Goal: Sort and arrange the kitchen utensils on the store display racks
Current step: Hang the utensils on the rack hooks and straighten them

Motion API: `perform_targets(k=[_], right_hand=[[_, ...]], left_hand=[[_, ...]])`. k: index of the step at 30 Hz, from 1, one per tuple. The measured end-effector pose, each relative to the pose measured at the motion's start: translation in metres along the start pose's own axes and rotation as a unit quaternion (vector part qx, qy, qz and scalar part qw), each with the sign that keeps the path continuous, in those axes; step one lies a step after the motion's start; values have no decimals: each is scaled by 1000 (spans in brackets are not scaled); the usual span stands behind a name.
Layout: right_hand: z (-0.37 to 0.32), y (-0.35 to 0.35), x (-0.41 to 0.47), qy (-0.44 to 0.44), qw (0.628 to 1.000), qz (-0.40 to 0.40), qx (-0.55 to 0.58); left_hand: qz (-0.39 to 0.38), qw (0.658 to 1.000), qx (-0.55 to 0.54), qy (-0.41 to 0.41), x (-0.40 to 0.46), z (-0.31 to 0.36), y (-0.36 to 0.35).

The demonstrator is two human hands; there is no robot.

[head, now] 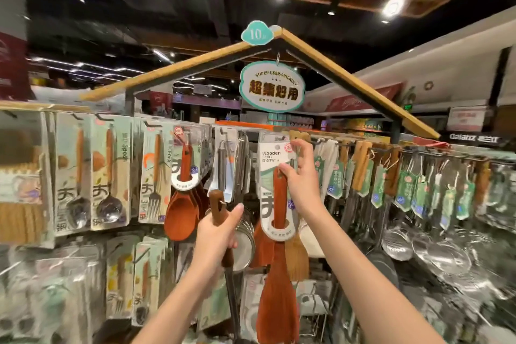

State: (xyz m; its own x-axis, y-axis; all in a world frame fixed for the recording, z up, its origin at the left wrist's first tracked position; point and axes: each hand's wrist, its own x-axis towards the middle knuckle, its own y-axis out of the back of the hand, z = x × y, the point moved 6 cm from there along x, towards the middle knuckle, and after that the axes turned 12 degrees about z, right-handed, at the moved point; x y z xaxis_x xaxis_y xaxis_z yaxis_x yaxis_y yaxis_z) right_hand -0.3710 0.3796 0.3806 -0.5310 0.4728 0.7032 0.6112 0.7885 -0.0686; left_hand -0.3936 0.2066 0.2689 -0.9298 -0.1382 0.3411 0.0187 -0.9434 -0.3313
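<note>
My right hand pinches the wooden spatula, hanging upright just below the hook rail; my left hand, lower-left of it, grips a wood-handled utensil.

Cloud tag at roof peak: "10". Hanging sign: "SUPER USER-FRIENDLY" (Chinese characters below). Spatula card: "Wooden". Cutlery cards: "Spoon", "Fork". Far right shopfront: "Galanz".
</note>
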Motion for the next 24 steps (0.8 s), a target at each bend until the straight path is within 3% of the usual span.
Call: perform_targets(k=[13,19,24], right_hand=[[14,-5,40,17,999,35,-35],[34,-18,54,-12,995,28,-96],[51,-34,68,-43,988,-23,-145]], left_hand=[[-16,1000,-6,-7,19,13,-26],[-36,999,-29,8,21,18,-28],[-53,998,-26,7,23,26,-27]])
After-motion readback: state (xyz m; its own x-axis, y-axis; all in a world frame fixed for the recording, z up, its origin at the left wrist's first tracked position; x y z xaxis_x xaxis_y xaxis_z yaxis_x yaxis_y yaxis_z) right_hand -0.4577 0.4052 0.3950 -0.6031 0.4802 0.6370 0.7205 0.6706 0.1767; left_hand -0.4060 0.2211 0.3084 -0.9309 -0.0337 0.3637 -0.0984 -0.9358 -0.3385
